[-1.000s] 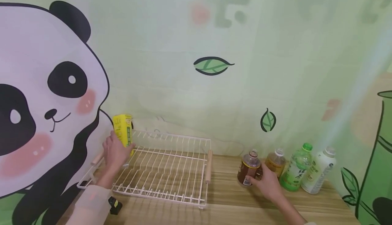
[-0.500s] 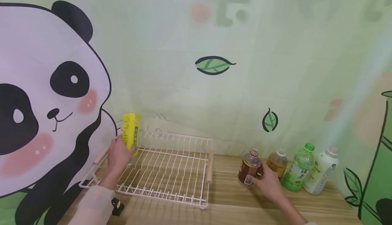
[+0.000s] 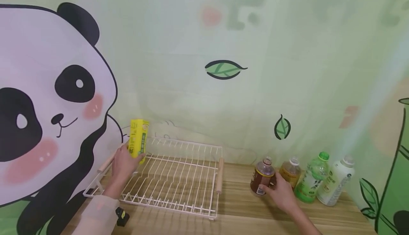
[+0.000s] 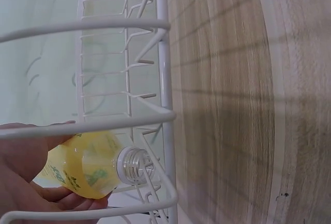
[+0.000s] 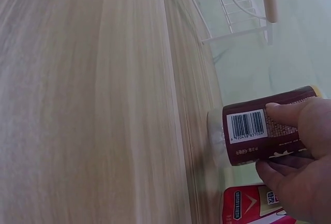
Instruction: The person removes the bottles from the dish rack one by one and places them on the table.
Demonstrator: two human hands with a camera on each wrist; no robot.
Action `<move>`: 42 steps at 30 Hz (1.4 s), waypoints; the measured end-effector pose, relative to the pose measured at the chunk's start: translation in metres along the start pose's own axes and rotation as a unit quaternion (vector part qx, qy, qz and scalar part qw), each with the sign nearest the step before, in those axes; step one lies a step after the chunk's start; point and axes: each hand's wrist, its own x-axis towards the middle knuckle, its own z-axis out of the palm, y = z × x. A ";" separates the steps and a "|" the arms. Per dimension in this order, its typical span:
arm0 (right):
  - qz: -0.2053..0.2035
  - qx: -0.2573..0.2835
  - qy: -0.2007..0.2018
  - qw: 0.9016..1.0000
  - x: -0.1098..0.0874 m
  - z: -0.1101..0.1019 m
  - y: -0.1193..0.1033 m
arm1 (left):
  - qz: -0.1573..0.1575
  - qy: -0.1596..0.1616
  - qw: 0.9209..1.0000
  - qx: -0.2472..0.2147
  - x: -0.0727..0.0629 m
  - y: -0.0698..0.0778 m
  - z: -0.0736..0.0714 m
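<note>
At the left end of the white wire rack, my left hand grips a yellow bottle held upside down. In the left wrist view, the uncapped neck of that bottle points down among the rack's wires, and fingers wrap its body. My right hand holds a brown-labelled bottle upright at the table, right of the rack. In the right wrist view, thumb and fingers lie around its label, with the clear base close to the wood.
Right of my right hand stand an amber bottle, a green bottle and a white bottle. A wooden handle edges the rack. A small black object lies on the wooden table. A panda-print cloth hangs behind.
My left hand has shifted right with the inverted yellow bottle over the rack's left end, mostly in the first half second. The right hand keeps its hold on the brown-labelled bottle in place.
</note>
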 end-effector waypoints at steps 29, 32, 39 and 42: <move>0.024 0.001 -0.115 0.993 -0.043 -0.042 -0.033 | 0.177 -0.001 0.983 -0.043 -0.015 0.038 -0.015; -0.012 -0.005 -0.112 0.994 -0.048 -0.052 -0.053 | 0.226 -0.005 0.973 -0.042 -0.029 0.063 -0.016; -0.124 -0.054 -0.074 0.988 -0.051 -0.062 -0.102 | 0.321 -0.031 0.947 -0.013 -0.070 0.120 -0.020; -0.169 -0.082 -0.038 0.981 -0.051 -0.065 -0.123 | 0.356 -0.045 0.934 0.007 -0.088 0.139 -0.021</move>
